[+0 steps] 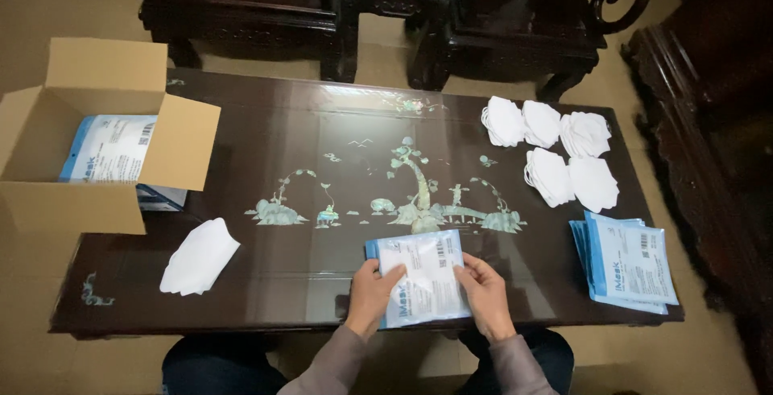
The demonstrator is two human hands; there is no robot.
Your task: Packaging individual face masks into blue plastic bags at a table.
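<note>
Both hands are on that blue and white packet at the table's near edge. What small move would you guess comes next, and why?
Probably lifting the packet and carrying it left to the open cardboard box. The left hand and right hand grip its sides, it looks filled, and a similar packet already lies in that box.

Your mask pouch (420, 278) is a flat, blue-edged white plastic packet with printed panels. It lies face up at the near edge of the dark inlaid table, slightly tilted, its top end pointing away from you, midway along that edge.
</note>
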